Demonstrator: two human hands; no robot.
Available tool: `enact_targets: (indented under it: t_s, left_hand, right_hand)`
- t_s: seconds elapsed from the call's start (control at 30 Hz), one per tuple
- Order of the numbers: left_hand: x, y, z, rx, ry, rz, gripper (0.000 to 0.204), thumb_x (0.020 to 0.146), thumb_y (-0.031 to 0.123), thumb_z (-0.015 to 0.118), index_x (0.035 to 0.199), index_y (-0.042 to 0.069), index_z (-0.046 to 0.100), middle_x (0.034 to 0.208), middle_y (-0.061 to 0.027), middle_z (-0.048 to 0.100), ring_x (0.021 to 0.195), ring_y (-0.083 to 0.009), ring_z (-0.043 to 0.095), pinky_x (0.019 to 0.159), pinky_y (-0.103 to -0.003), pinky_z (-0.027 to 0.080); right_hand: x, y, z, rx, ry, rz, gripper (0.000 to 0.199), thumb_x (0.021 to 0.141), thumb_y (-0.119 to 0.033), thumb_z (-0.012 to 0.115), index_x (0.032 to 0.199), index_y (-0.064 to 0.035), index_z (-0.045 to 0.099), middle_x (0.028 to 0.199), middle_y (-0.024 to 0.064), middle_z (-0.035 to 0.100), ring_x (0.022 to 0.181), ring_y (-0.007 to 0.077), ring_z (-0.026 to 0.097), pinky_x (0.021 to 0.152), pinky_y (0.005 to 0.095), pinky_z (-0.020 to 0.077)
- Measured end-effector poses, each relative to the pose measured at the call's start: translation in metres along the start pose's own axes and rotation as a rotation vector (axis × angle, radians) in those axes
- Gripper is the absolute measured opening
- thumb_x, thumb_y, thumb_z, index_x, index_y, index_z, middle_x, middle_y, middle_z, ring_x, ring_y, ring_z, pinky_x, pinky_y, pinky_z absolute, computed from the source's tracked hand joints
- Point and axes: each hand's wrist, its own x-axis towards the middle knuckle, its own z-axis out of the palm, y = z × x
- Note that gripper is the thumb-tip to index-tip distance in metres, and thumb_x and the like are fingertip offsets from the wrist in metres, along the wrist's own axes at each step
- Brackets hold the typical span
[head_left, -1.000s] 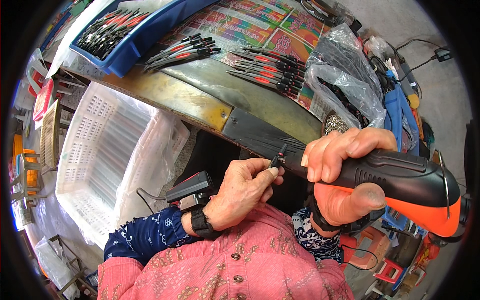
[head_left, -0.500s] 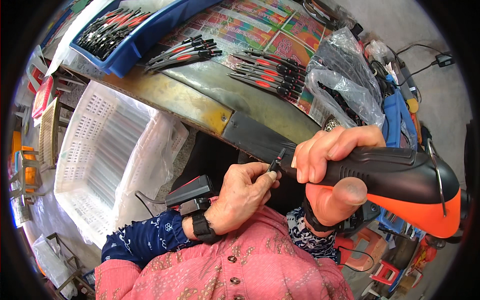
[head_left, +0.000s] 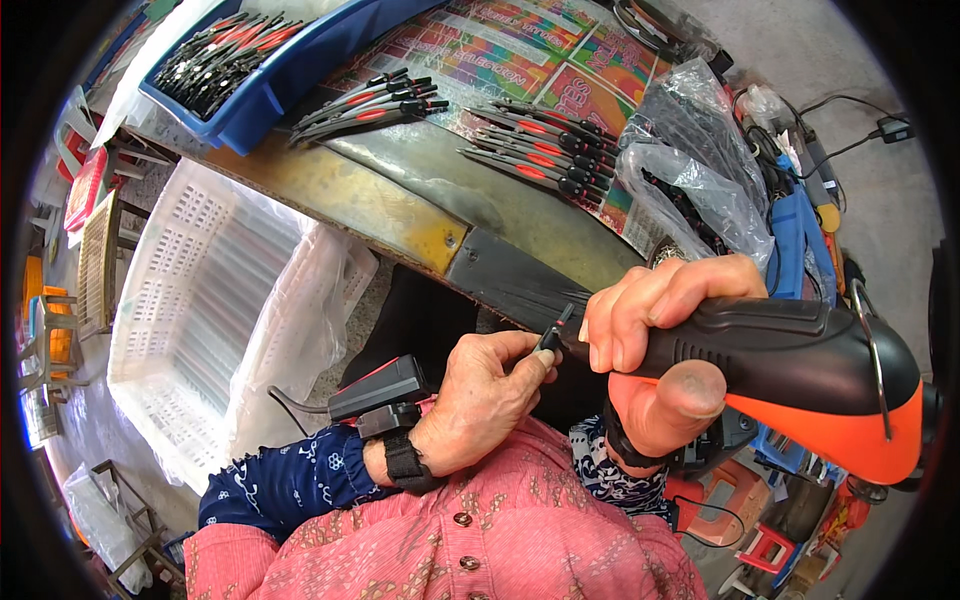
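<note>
Both hands have drifted slightly left: right hand (head_left: 665, 340) grips the black-orange driver (head_left: 800, 370), its long axis pointing left toward the small black part (head_left: 550, 338) pinched in left hand (head_left: 480, 400) fingertips at its tip.

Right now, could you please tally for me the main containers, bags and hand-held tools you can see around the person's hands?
Black-and-orange power tool, gripped in the right hand: 1
Small black part, pinched by the left hand at the tool's nose: 1
White slatted crate: 1
Blue tray of black-and-red tools: 1
Clear plastic bag on the bench: 1
Total: 5
</note>
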Motion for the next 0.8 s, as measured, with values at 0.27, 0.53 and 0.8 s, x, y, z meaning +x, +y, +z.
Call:
enact_targets:
  t_s: [0.27,0.53,0.8]
  left_hand:
    - [0.0003,-0.0003,0.0005,0.041,0.016,0.020,0.021,0.089,0.012,0.055,0.080,-0.005,0.063,0.058,0.0010,0.053,0.049,-0.0037,0.043,0.043,-0.021,0.035]
    - [-0.0018,0.0064,-0.0026,0.103,-0.017,-0.064,0.022,0.089,0.013,0.056,0.079,-0.005,0.062,0.057,0.0008,0.052,0.048,-0.0045,0.044,0.043,-0.022,0.035]
    - [-0.0035,0.0053,-0.0018,0.062,-0.029,-0.026,0.021,0.089,0.013,0.056,0.079,-0.005,0.062,0.057,0.0007,0.052,0.047,-0.0044,0.043,0.042,-0.022,0.035]
  right_hand:
    - [0.0000,0.0015,-0.0017,-0.005,-0.019,-0.022,0.057,0.074,-0.050,0.072,0.088,-0.0051,0.039,0.060,0.0047,0.047,0.046,0.0140,0.046,0.046,0.0286,0.0418]
    - [-0.0052,0.0012,-0.0032,-0.012,0.006,-0.052,0.059,0.074,-0.052,0.071,0.091,-0.0050,0.039,0.061,0.0035,0.045,0.047,0.0132,0.045,0.049,0.0282,0.0420]
    - [-0.0021,0.0037,-0.0065,-0.019,-0.087,-0.101,0.048,0.075,-0.036,0.074,0.090,-0.0056,0.040,0.059,0.0042,0.046,0.046,0.0130,0.045,0.045,0.0276,0.0404]
